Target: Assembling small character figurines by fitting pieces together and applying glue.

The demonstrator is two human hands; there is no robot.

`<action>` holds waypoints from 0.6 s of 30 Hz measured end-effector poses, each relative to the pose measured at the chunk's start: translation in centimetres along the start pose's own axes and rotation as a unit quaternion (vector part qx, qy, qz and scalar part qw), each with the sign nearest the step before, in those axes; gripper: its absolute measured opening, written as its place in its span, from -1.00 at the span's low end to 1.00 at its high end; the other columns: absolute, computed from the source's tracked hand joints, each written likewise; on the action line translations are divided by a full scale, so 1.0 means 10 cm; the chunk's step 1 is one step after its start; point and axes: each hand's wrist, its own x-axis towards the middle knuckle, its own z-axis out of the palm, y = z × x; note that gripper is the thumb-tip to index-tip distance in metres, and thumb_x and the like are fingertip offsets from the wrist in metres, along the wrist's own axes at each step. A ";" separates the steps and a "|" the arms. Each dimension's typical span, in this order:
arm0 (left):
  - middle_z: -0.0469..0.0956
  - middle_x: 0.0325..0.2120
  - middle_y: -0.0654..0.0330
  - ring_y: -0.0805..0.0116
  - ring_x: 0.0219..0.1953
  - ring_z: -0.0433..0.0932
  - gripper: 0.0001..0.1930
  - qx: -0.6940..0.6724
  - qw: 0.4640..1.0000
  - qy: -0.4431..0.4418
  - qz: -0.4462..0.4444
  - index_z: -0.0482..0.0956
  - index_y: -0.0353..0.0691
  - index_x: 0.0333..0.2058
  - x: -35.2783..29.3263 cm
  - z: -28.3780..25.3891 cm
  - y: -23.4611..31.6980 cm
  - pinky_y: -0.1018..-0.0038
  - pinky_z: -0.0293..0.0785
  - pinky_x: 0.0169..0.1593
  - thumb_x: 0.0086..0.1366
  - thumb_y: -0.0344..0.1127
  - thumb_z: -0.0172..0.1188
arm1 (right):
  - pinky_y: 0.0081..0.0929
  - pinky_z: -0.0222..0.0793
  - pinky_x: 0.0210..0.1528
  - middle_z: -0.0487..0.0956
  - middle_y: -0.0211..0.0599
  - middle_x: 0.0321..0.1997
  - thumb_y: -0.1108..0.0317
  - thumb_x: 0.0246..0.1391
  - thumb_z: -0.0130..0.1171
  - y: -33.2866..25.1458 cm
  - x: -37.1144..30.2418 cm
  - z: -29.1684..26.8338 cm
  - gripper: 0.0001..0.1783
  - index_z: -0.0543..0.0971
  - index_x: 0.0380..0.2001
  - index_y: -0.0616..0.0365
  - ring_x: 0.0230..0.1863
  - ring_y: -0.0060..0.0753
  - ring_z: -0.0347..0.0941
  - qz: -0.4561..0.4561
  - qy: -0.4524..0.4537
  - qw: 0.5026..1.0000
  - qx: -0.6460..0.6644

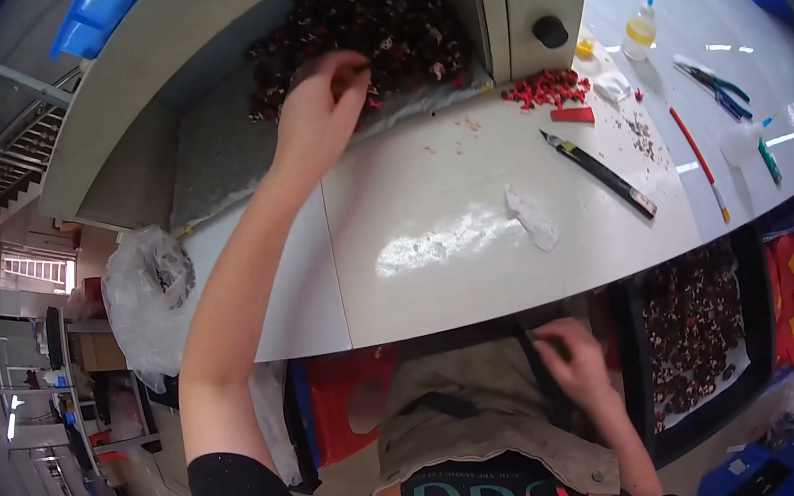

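My left hand (333,94) reaches into the grey machine's opening, over a heap of small dark pieces (367,21) flecked with red and white. Its thumb and fingers are curled together at the heap's near edge; whatever is between them is too small to make out. The heap lies on a grey sheet (224,155). Below the bench's front edge, my right hand (574,357) is beside the brown apron (466,394) on my lap. Its thumb stands apart from the fingers, and I see nothing held in it.
On the white bench (424,300) are a black craft knife (600,173), red scraps (545,88), a red brush (700,163), pliers (717,89) and a dropper bottle (640,33). A plastic bag (148,296) hangs at left. A black tray (694,329) of similar pieces sits below right.
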 end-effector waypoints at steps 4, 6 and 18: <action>0.49 -0.19 0.15 0.19 -0.09 0.46 -0.75 0.219 0.966 0.066 0.120 0.53 -0.13 -0.19 0.75 -0.01 -0.56 0.35 0.40 -0.07 0.13 -0.27 0.20 | -0.32 0.33 -0.20 0.52 -0.17 -0.34 0.50 -0.10 0.25 0.00 0.12 0.16 -0.83 0.54 -0.35 0.18 -0.26 -0.09 0.43 -0.051 -0.038 0.995 -0.072; 0.47 -0.15 0.19 0.11 -0.01 0.40 -0.71 0.337 0.931 -0.010 0.139 0.52 -0.07 -0.19 0.88 -0.03 -0.54 0.22 0.35 0.01 0.07 -0.24 0.25 | -0.30 0.31 -0.14 0.52 -0.17 -0.33 0.48 -0.09 0.25 0.02 0.14 0.16 -0.84 0.55 -0.36 0.16 -0.21 -0.08 0.42 -0.012 -0.025 0.999 -0.046; 0.52 -0.15 0.14 0.27 -0.13 0.50 -0.64 -0.081 0.987 0.117 0.071 0.52 -0.23 -0.13 0.34 -0.02 -0.40 0.44 0.42 -0.11 0.17 -0.14 0.25 | -0.37 0.34 -0.13 0.53 -0.18 -0.30 0.48 -0.05 0.22 -0.05 -0.09 0.06 -0.86 0.54 -0.35 0.21 -0.20 -0.14 0.45 -0.010 -0.042 0.999 -0.011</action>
